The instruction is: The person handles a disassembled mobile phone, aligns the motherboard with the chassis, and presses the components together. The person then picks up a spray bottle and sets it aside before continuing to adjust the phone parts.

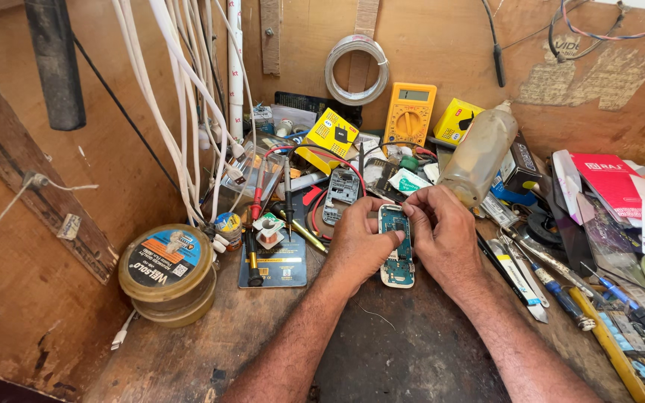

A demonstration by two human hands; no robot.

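Note:
A small teal circuit board in a pale phone shell (396, 250) lies upright on the dark wooden bench. My left hand (357, 240) holds its left edge, thumb pressed on the board. My right hand (442, 231) grips its upper right side, fingertips curled over the top corner. Both forearms reach in from the bottom of the view.
A yellow multimeter (409, 113), a cloudy plastic bottle (479, 155), yellow boxes (331, 132) and red and black probe leads (257, 195) crowd the back. A round solder tin (167, 270) sits left. Screwdrivers and tweezers (554, 287) lie right. White cables (188, 112) hang left.

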